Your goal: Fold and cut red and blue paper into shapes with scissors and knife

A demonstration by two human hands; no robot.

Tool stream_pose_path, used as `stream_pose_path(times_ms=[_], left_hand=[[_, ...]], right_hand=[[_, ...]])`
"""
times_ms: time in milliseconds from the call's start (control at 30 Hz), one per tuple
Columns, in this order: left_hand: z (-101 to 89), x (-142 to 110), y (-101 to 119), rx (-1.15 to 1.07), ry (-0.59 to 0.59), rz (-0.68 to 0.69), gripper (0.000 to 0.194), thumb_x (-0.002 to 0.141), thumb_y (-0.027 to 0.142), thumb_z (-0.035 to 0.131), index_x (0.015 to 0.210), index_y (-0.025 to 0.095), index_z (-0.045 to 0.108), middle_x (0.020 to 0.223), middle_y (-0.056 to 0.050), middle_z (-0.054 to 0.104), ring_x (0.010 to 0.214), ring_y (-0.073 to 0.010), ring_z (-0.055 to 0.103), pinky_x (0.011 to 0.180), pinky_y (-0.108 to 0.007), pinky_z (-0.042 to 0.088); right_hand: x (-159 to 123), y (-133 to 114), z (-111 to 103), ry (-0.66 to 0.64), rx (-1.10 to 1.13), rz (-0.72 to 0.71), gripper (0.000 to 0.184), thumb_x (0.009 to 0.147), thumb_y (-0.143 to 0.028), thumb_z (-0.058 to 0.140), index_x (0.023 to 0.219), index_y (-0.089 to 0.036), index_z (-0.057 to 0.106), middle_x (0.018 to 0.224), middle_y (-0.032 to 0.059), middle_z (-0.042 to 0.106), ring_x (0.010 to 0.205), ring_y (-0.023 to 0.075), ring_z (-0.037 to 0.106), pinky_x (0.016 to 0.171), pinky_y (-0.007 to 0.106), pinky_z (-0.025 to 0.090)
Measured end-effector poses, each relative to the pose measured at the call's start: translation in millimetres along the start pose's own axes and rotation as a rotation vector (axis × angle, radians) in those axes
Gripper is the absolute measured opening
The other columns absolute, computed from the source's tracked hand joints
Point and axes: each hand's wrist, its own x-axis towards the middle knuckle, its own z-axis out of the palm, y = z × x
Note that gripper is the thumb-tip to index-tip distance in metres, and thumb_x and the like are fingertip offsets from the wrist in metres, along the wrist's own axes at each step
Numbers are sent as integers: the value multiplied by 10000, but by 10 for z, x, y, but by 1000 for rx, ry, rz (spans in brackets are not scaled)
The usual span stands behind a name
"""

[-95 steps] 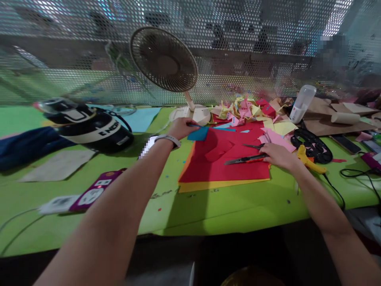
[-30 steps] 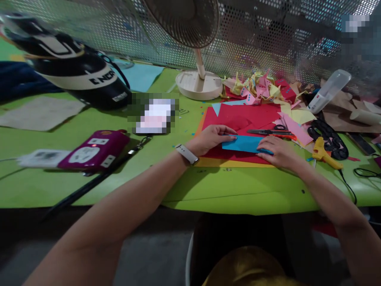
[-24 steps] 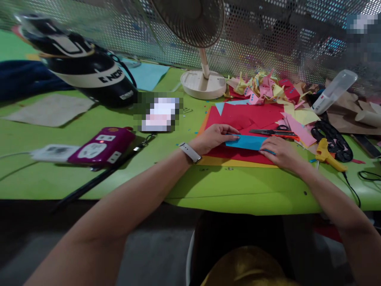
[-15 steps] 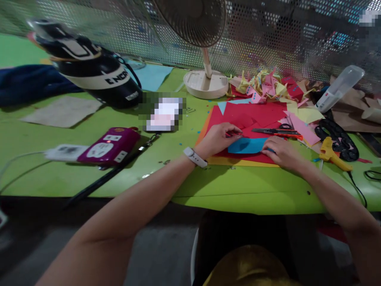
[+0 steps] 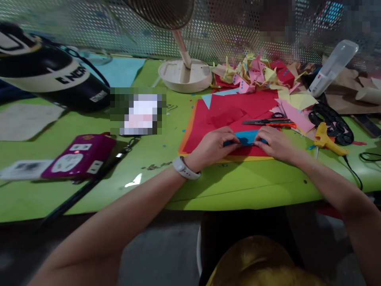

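A strip of blue paper [image 5: 246, 137] lies over the red paper sheets [image 5: 205, 119], its near edge curled up. My left hand [image 5: 218, 143] pinches its left end between thumb and fingers. At the other end, my right hand [image 5: 272, 143] grips the paper the same way. Just beyond the strip rests a utility knife [image 5: 268, 121] with an orange and black handle, and black-handled scissors [image 5: 278, 115] lie against it. An orange sheet [image 5: 190, 129] peeks out beneath the red stack.
Behind the sheets are a fan base [image 5: 186, 75] and a heap of folded paper pieces [image 5: 253, 73]. A yellow glue gun [image 5: 329, 141] and a clear bottle [image 5: 333, 69] stand right. Left are a purple power strip [image 5: 79, 157], a blurred-out phone [image 5: 141, 113] and a black bottle [image 5: 56, 79].
My left hand has come down onto the blue paper's left end. The flat strip is now curled up along its near edge between both hands. The view has shifted.
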Motion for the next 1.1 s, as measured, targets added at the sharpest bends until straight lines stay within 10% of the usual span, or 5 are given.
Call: stream_pose_path(times_ms=[1100], left_hand=[[-97, 68, -201, 37, -46, -157, 307, 847, 468, 577, 794, 193, 703, 867, -47, 615, 755, -161, 584, 712, -303, 475]], right_hand=[[79, 23, 16, 7, 19, 161, 130, 874, -293, 615, 791, -195, 638, 905, 75, 622, 901, 231, 562, 804, 366, 418]])
